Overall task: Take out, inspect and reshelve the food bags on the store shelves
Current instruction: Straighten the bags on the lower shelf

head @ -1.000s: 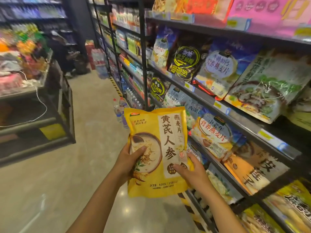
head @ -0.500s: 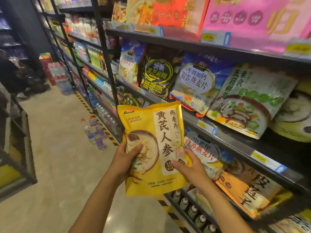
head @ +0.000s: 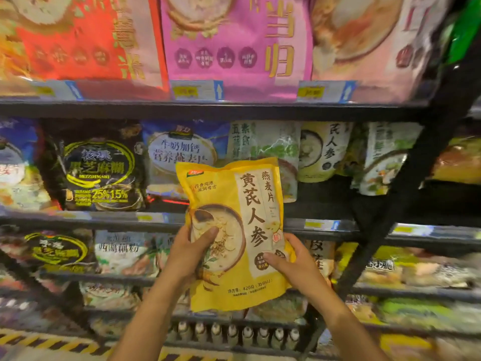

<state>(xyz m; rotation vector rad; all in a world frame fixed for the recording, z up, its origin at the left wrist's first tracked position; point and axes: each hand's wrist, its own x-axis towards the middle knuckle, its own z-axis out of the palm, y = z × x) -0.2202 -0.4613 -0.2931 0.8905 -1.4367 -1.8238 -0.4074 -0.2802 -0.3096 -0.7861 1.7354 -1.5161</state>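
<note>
Far left on the middle shelf [head: 234,110], a blue-and-white bag cut by the frame edge, then a black bag [head: 100,168] with yellow-green lettering and "25% 15%" printed low on its front, standing upright. Just right of that, a blue bag [head: 179,152] with a white oval label, its lower right part hidden. Lower down, left hand [head: 188,254] closed on the left edge of the yellow bag [head: 235,230], thumb pressed flat on the printed bowl, fingers out of sight behind. Yellow bag held upright in front of the shelves, clear of them, top edge overlapping the blue bag and a pale green bag [head: 270,144], front with large brown characters facing the camera. Right hand [head: 294,261] gripping the lower right edge, thumb across the front near the dark round seals. Above, a red bag [head: 86,37], a pink bag [head: 234,40] and a paler pink one on the top shelf, price tags [head: 196,90] clipped along the rail. Further right on the middle shelf, a matching yellow pack [head: 322,152] half in shadow, then a black upright post [head: 416,173]. At the bottom, a row of small capped bottles [head: 234,334], blurred.
</note>
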